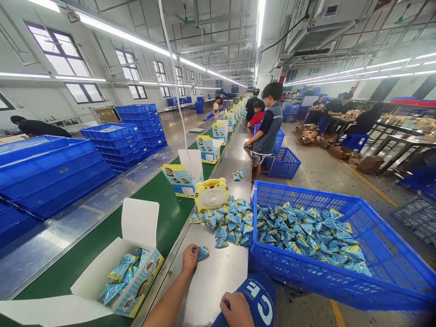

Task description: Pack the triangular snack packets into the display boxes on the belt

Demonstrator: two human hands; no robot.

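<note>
My left hand (pixel 190 259) rests on the metal worktop, its curled fingers closed on a blue pyramid-shaped packet (pixel 203 253). My right hand (pixel 236 309) lies low by the blue cloth with white letters, fingers curled; whether anything is inside them is hidden. Just beyond my left hand, many similar packets (pixel 235 222) form a heap on the worktop. To the left, an open carton (pixel 143 284) with raised white flaps holds several packets on the green belt (pixel 170 213). Behind the heap stands a yellow tiger-faced item (pixel 211 195) with a round grille.
At the right, a blue plastic basket (pixel 306 272) full of packets adjoins the worktop (pixel 218 281). More open cartons (pixel 184 179) line the belt ahead. A co-worker (pixel 270 125) stands farther along the worktop. Blue crates (pixel 51 168) are stacked at the left.
</note>
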